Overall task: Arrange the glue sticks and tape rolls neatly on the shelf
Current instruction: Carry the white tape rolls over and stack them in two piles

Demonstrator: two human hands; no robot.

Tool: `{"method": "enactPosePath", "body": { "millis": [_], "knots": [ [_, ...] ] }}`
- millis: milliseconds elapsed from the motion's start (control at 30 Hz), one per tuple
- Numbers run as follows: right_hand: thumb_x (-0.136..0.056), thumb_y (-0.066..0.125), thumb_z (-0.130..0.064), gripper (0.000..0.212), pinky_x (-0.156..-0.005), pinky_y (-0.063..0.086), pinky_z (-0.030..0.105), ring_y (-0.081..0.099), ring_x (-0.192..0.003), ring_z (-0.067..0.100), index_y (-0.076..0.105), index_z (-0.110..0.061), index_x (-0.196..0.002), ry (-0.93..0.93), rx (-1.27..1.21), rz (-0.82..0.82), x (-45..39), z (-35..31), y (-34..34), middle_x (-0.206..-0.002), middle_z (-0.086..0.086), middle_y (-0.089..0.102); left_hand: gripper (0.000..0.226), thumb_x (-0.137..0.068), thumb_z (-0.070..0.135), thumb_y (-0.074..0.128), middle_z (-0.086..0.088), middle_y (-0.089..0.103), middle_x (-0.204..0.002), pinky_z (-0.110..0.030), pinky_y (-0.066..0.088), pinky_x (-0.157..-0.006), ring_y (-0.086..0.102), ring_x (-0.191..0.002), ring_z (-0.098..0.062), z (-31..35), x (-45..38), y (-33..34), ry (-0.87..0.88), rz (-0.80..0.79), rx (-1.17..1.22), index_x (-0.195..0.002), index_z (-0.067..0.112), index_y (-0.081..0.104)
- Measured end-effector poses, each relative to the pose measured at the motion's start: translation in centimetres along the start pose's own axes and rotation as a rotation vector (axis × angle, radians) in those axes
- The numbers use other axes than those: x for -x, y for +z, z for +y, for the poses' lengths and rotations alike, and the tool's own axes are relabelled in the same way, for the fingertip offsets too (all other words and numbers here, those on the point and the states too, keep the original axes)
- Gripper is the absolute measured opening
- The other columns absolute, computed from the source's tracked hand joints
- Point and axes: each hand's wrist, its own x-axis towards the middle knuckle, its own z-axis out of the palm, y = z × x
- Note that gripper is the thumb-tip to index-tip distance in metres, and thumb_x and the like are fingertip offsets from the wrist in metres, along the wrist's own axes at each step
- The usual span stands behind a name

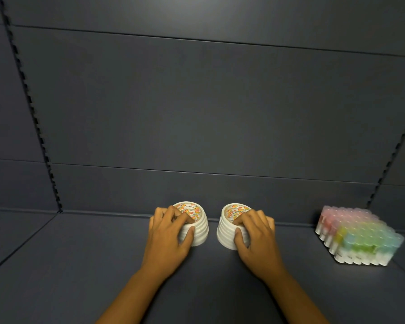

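From my remote seat, the largest thing in view was the shelf (80, 253), a matte, dark blue-grey deck with a flat panelled back wall (197, 101) of the same finish, crossed by thin horizontal seams and flanked by two slotted uprights.

Both bare forearms reached in from the bottom edge, angled toward each other and then out to the hands near the back of the deck. I saw the left hand (167, 232) draped over the left tape stack (197, 226), its fingers curled over the top rim into the core and its thumb pressed against the ribbed side, so it had a firm hold. The right hand (255, 235) mirrored it on the right tape stack (227, 230), fingers hooked over the rim and thumb on the outer wall.

Each stack was a short column of white rolls, the sides stepped into ridges, with a printed orange, red and yellow label showing inside the core. The two stacks stood near each other, apart, both tipped slightly, close to the back wall.

Well to the right sat the glue sticks (358, 237), a tight block of small upright white tubes with translucent pink, yellow, green and blue caps, blurred in my feed.
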Motion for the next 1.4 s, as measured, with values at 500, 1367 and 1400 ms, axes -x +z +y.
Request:
{"method": "enactPosePath", "body": {
  "millis": [500, 1367, 1400],
  "knots": [
    [-0.084, 0.052, -0.037, 0.017, -0.091, 0.036, 0.030, 0.052, -0.094, 0.011, 0.056, -0.028, -0.098, 0.058, 0.050, -0.106, -0.9, -2.7, -1.1, -0.098, -0.016, 0.053, 0.030, -0.090, 0.045, 0.049, 0.017, 0.046, -0.114, -0.027, 0.045, -0.087, 0.048, -0.106, -0.006, -1.3, 0.0, -6.1, 0.072, -0.236, 0.019, -0.119, 0.037, 0.051],
    [-0.094, 0.060, -0.042, 0.042, -0.101, 0.043, 0.033, 0.047, -0.121, 0.016, 0.042, -0.026, -0.129, -0.399, -0.131, -0.618, -7.0, -44.0, 17.3, -0.131, -0.007, 0.045, 0.033, -0.090, 0.044, 0.059, 0.010, 0.054, -0.119, -0.030, 0.045, -0.088, 0.051, -0.115, -0.013, -25.9, 16.3, -43.7, -0.497, -0.192, -0.503, -0.121, 0.034, 0.053],
    [-0.094, 0.061, -0.041, 0.042, -0.101, 0.042, 0.032, 0.047, -0.121, 0.016, 0.043, -0.026, -0.128, -0.412, -0.147, -0.625, -7.1, -45.0, 18.1, -0.130, -0.008, 0.046, 0.032, -0.090, 0.043, 0.059, 0.011, 0.054, -0.120, -0.030, 0.045, -0.088, 0.051, -0.115, -0.013, -26.7, 16.8, -44.4, -0.513, -0.196, -0.509, -0.121, 0.034, 0.053]
  ]
}}
